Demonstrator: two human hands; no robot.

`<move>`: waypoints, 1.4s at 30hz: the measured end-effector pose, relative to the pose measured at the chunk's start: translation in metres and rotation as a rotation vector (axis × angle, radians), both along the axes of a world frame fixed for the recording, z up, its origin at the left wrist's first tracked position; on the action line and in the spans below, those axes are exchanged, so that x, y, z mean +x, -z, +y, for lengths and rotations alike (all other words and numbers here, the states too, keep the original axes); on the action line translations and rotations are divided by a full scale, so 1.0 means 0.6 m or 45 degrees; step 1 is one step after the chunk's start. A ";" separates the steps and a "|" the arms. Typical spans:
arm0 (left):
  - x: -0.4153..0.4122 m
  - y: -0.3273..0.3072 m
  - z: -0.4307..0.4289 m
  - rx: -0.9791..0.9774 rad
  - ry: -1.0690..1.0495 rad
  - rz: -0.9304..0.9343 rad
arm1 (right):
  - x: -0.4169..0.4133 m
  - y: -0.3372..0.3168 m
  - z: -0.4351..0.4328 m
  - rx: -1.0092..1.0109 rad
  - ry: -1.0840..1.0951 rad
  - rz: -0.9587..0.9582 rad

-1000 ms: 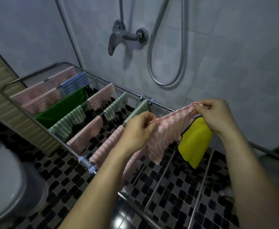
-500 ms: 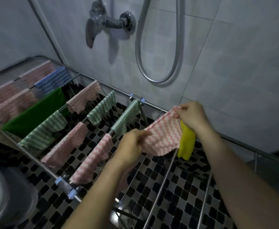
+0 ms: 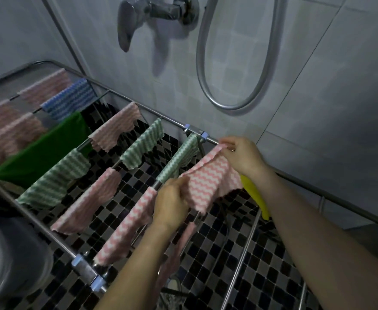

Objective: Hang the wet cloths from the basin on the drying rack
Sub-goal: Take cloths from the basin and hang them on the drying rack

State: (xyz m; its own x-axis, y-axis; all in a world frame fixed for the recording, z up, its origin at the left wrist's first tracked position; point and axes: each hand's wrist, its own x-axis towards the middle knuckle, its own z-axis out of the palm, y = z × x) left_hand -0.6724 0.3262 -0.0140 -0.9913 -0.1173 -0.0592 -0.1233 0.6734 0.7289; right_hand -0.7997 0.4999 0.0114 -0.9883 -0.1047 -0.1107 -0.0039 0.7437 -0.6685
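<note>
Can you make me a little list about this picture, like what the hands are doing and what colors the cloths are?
place: bathroom with a shower hose on the wall
left hand: gripping the near edge of the pink cloth
right hand: pinching its far corner; also carries a yellow cloth
drying rack: metal bars
cloths already hung: pink, green-striped, one blue-striped, one plain green
floor: black and grey tiles

Pink cloth between both hands

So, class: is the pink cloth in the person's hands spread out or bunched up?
Spread out. The pink cloth is stretched flat between the left hand and right hand, its zigzag pattern showing.
</note>
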 end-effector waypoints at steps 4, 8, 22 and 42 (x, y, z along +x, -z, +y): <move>-0.006 0.013 0.000 -0.047 0.036 -0.108 | 0.001 0.001 0.010 0.063 -0.025 -0.102; -0.008 0.017 0.002 -0.105 0.053 -0.250 | 0.011 0.007 0.020 0.210 0.079 -0.150; 0.014 0.011 0.043 -0.222 0.224 -0.004 | 0.018 0.029 0.018 0.201 0.376 -0.144; 0.023 -0.027 0.060 0.050 0.179 0.159 | 0.080 -0.073 0.073 0.121 -0.023 -0.069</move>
